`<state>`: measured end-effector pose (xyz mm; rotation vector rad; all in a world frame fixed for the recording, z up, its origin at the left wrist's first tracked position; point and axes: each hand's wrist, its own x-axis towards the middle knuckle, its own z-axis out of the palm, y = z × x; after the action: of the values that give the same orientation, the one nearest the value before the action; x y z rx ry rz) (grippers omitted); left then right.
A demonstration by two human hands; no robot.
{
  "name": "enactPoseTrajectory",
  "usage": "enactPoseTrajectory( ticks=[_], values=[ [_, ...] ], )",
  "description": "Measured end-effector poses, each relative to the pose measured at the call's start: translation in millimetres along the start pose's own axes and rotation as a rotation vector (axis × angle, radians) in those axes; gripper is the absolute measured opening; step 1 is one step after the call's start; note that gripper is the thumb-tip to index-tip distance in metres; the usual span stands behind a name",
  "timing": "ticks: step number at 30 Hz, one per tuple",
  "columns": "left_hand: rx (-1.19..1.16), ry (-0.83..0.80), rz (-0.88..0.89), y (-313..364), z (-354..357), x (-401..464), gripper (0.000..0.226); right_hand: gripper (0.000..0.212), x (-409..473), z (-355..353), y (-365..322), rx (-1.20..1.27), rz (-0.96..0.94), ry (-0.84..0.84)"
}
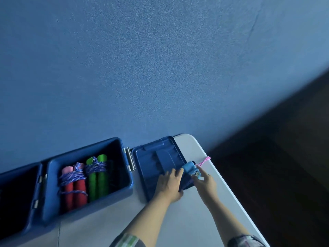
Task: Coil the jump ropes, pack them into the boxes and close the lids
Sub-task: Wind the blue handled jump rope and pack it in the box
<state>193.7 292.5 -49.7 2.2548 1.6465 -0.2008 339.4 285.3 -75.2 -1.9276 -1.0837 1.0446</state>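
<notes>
Your left hand (pixel 169 184) presses flat on the open dark-blue plastic lid (pixel 156 163); your right hand (pixel 204 182) pinches the light-blue jump-rope handle (pixel 191 168), whose pink cord (pixel 204 160) overhangs the bench (pixel 178 220) edge and could snag.

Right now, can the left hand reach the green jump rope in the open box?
Probably yes. The left hand rests on the open lid beside the box, and nothing covers the green jump rope.

I see a dim frame with a cold blue cast over everything. The lower right corner sinks into near-black, smeared by blur. The open dark blue plastic box (pixel 85 177) holds deep shadow inside. Straight edges bow from wide-angle distortion, and focus is soft throughout.
</notes>
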Motion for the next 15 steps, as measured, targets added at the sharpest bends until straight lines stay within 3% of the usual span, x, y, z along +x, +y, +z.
enactPoseTrajectory(
  ticks=[8, 15],
  values=[
    [0.047, -0.060, 0.045, 25.9, -10.0, -0.3, 0.067, 0.054, -3.4, -17.2, 10.6, 0.123, 0.045, -0.001],
    [-0.057, 0.050, 0.095, 14.0, -28.1, -28.6, 0.052, 0.033, -23.0, -29.5, -11.6, 0.151, -0.164, 0.035]
  ],
)
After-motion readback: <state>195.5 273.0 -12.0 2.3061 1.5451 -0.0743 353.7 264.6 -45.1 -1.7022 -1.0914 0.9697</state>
